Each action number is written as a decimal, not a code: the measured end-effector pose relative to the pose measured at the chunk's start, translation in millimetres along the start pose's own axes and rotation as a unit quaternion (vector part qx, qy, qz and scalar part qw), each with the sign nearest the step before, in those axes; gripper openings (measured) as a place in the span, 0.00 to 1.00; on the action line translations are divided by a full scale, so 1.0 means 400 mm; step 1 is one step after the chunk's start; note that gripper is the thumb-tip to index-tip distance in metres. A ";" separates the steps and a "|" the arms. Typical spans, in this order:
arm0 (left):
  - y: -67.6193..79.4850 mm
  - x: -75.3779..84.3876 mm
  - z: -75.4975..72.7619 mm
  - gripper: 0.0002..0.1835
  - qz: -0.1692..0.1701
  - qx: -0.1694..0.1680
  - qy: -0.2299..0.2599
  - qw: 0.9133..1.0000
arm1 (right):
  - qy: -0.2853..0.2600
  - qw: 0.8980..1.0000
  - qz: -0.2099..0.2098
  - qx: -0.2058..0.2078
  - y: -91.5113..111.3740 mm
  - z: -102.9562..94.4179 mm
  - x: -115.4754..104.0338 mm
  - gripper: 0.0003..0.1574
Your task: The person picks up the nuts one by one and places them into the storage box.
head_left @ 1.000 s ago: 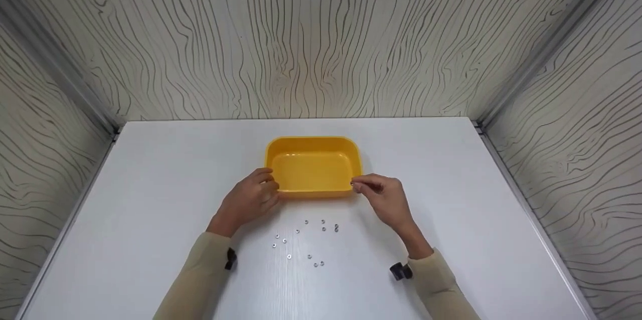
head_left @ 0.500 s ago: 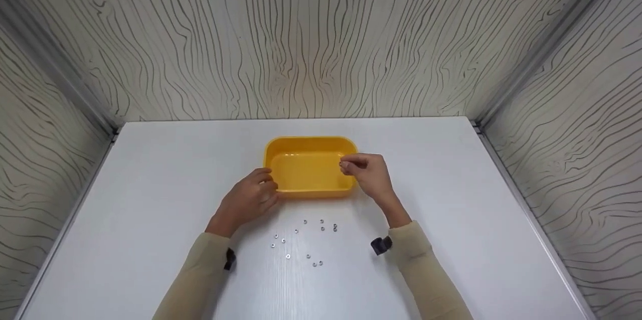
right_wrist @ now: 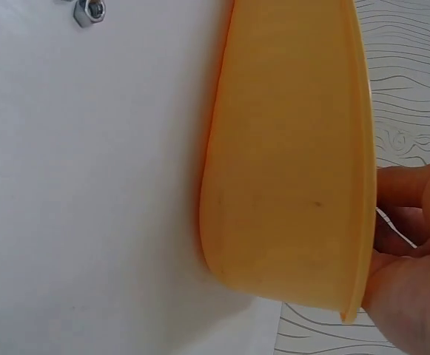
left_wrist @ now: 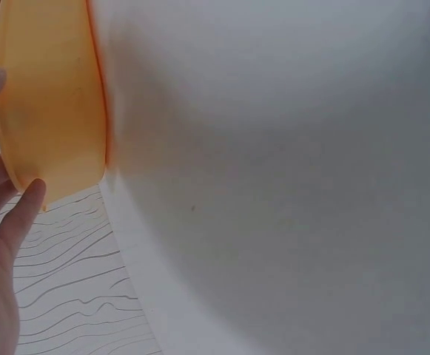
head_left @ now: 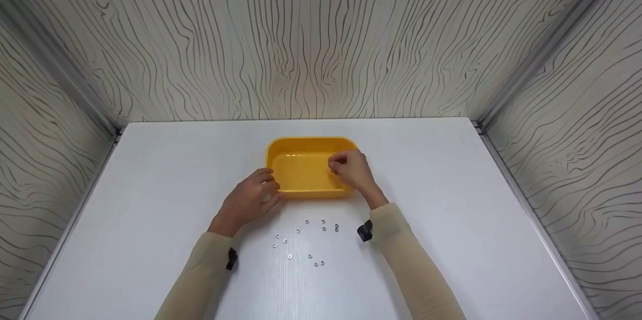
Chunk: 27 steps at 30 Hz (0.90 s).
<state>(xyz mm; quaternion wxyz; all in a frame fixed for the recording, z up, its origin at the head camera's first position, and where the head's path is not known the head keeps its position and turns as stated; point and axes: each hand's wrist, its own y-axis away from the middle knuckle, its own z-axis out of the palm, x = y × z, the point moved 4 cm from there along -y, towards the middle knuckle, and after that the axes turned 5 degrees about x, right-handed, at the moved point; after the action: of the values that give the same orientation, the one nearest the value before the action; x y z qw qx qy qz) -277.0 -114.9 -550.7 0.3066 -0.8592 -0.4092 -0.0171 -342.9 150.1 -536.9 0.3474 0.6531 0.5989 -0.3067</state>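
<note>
White table (head_left: 451,184) bears a yellow plastic bin (head_left: 311,193) toward its far side. Left hand (head_left: 247,198) grips the bin at its near-left corner, fingers bent over the rim; right hand (head_left: 353,168) is over the bin's right part, thumb and index finger narrow with tips close together, contents between them cannot be told. Small metal hex nuts (right_wrist: 89,12) lie scattered on the table, on the near side of the bin.
</note>
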 end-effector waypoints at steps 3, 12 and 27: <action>-0.001 -0.001 0.000 0.09 0.004 0.003 0.002 1.000 | 0.006 1.000 0.011 -0.002 -0.006 0.006 0.006 0.07; -0.001 -0.001 -0.001 0.10 0.003 0.000 -0.008 1.000 | 0.031 1.000 -0.002 -0.005 -0.010 0.007 0.000 0.10; 0.003 -0.003 0.004 0.08 0.023 0.015 -0.010 1.000 | 0.011 0.994 -0.102 0.023 0.071 -0.069 -0.037 0.09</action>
<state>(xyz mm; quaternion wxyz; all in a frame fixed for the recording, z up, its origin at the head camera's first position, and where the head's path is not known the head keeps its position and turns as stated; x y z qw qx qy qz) -277.5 -115.5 -553.0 0.3156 -0.8638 -0.3927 0.0043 -316.4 163.2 -506.7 0.2923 0.5996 0.6593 -0.3470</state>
